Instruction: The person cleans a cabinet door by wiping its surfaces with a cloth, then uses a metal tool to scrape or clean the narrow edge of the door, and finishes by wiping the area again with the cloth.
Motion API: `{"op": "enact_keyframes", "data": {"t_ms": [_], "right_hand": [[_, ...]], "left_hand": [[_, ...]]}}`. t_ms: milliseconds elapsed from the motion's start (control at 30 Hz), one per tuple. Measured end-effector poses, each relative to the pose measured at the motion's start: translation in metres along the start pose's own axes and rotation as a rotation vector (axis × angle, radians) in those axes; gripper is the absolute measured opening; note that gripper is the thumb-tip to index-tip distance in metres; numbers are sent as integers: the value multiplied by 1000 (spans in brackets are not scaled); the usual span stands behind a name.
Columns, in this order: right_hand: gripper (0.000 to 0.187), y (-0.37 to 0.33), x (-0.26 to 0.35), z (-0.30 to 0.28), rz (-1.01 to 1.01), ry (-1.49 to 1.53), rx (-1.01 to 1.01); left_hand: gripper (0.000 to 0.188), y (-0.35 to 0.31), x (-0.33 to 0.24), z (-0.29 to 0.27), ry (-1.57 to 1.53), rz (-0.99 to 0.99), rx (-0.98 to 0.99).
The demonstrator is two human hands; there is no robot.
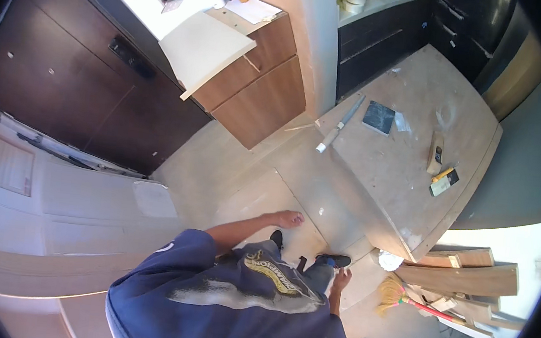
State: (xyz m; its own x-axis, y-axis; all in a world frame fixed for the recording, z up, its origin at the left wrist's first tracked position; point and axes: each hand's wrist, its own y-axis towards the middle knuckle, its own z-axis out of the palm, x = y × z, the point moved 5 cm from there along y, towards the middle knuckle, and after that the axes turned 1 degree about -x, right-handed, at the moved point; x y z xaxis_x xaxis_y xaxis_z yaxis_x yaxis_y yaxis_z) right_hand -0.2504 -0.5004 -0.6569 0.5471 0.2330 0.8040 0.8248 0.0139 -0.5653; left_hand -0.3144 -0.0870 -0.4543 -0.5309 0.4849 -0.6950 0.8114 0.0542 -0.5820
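My left hand (290,220) reaches forward above the tiled floor, its fingers loosely bent and slightly apart, with nothing seen in it. Down by my right side hangs my right hand (341,280), small in view; it looks empty, the fingers a little apart. Neither hand touches anything that I can see. Below them are my dark shoes (338,261), with a small black object (302,263) between them that I cannot make out. Nearest to the right hand are a white crumpled bundle (390,261) and a broom (392,294) with a red handle.
A dusty wooden-topped counter (394,168) ahead right bears a dark square plate (378,117), a long tube-like tool (342,124) and a wooden block (435,152). Wooden boards (462,279) are piled at right. Ahead left stands a brown cabinet (257,106) beside a dark door (85,66).
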Motion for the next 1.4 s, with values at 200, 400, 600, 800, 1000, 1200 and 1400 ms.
{"op": "enact_keyframes", "data": {"t_ms": [200, 400, 600, 800, 1000, 1200, 1400], "right_hand": [[55, -2, 108, 161, -336, -115, 118], [56, -126, 263, 381, -440, -161, 645], [65, -207, 419, 526, -532, -128, 897], [66, -250, 520, 675, -516, 147, 933], [58, -220, 556, 775, -241, 391, 701], [48, -212, 561, 791, -186, 332, 573], [48, -218, 571, 816, -164, 327, 533]], "left_hand": [[43, -106, 69, -132, 6, 63, -167], [38, -239, 189, -204, -322, 163, -379], [37, -273, 190, -307, -748, 14, -701], [37, -288, 205, -408, -809, 106, -888], [35, -317, 214, -503, -843, 64, -1008], [32, -316, 252, -580, -934, 120, -1116], [31, -291, 267, -692, -893, 261, -1211]]}}
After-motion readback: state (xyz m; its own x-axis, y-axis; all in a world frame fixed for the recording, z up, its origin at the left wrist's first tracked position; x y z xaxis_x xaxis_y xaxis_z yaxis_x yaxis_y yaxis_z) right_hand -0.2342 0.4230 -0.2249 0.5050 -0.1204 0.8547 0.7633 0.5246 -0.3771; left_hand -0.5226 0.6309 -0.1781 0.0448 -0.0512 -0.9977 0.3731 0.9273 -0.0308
